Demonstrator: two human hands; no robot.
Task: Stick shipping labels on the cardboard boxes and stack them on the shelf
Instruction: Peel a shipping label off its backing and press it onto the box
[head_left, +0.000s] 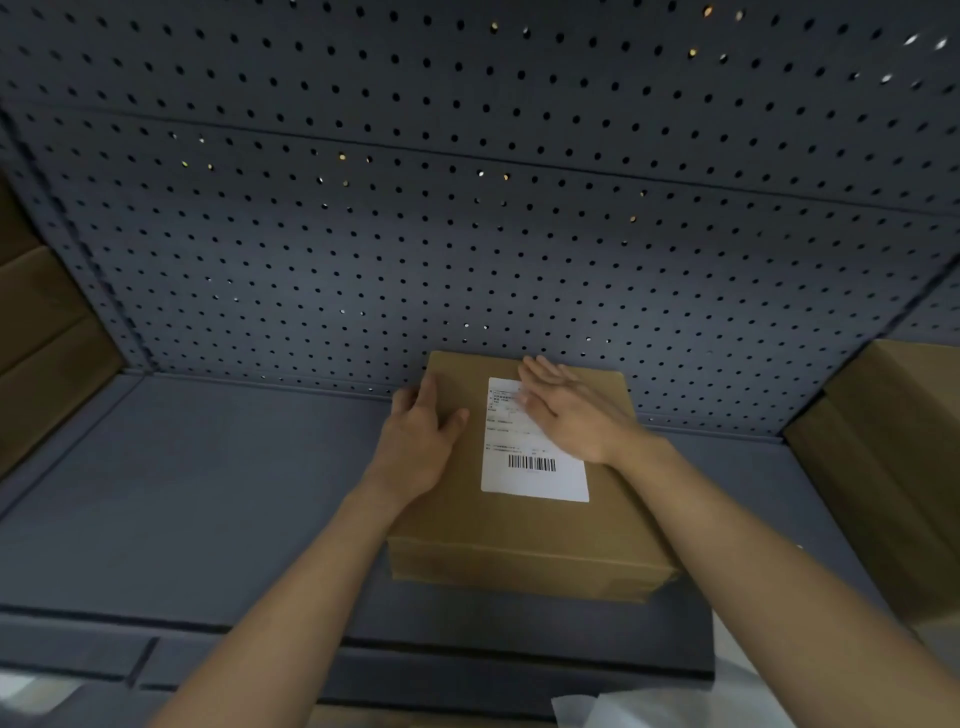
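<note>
A flat brown cardboard box lies on the grey shelf, its far edge against the perforated back panel. A white shipping label with a barcode is stuck on its top face. My left hand holds the box's left edge, thumb on top and fingers over the side. My right hand lies flat on the box top with straight fingers, covering the label's upper right part.
The dark pegboard back panel rises behind the shelf. Stacked brown boxes stand at the left end and a large brown box at the right end. White material shows below the shelf's front edge.
</note>
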